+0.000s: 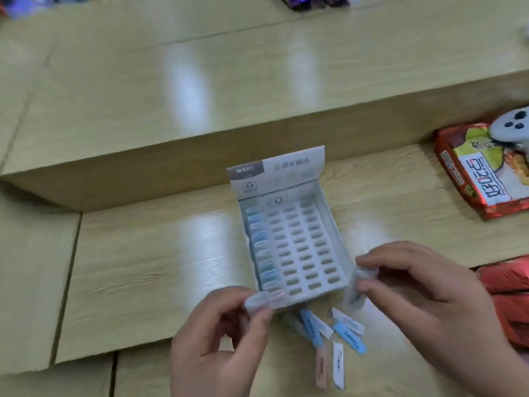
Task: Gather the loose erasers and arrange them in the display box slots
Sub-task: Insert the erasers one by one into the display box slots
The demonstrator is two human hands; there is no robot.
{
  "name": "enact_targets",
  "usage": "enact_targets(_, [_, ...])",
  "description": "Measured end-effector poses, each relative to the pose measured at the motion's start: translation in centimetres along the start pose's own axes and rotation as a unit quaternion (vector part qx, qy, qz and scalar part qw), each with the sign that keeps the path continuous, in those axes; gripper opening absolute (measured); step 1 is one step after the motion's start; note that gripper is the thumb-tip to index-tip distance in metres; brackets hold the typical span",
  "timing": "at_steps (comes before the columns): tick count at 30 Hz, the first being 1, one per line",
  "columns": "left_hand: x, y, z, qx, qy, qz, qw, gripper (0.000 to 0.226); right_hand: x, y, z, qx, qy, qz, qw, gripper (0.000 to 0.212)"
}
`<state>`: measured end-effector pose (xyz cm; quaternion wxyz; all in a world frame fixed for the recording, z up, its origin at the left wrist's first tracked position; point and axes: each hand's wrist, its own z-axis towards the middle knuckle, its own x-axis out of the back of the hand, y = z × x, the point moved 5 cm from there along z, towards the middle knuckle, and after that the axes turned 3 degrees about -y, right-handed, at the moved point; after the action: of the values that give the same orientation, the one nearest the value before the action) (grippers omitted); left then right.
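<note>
Erasers (pixel 349 338) first, the loose ones: scattered on the table (pixel 157 267) at six o'clock of the box, slim round-ended sticks in blue, white and pink, some overlapping. Left hand (pixel 217 339) at seven o'clock, fingers pinching a pale eraser (pixel 257 301) right at the box's near corner. Right hand (pixel 423 293) at four o'clock, fingers curled on a second pale piece (pixel 355 293) against the side wall, too blurred to name for sure. These look light, rubbery and a touch bendy, so a fingertip pinch at one end should do, leaving the other end free to drop in. Beyond, the display box (pixel 335 233): thin white card, back flap upright, oval slots (pixel 297 247) in rows, and only the nine o'clock column is filled. Further out at two o'clock, a glossy snack packet (pixel 481 173).
</note>
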<state>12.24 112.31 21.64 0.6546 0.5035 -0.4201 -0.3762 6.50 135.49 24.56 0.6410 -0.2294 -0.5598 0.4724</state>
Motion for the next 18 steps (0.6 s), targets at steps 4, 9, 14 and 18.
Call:
enact_targets(4, [-1.0,0.6,3.4,0.022,0.025,-0.012,0.999,0.016,-1.8,0.3,4.8,0.000,0.020,0.029,0.999,0.020])
enact_targets(9, [-3.9,-0.4,5.7,0.080,0.004,-0.030,0.996,0.022,-5.5,2.5,9.7,0.043,-0.019,-0.043,0.998,0.020])
enact_targets(14, [-5.4,-2.1,5.4,0.116,0.028,-0.038,0.992,0.025,-7.7,4.3,11.5,0.058,-0.053,-0.101,0.992,0.019])
enact_targets(18, [-6.0,-2.4,4.6,0.116,0.024,-0.007,0.993,0.021,-8.4,5.0,11.7,0.043,-0.088,-0.127,0.987,0.017])
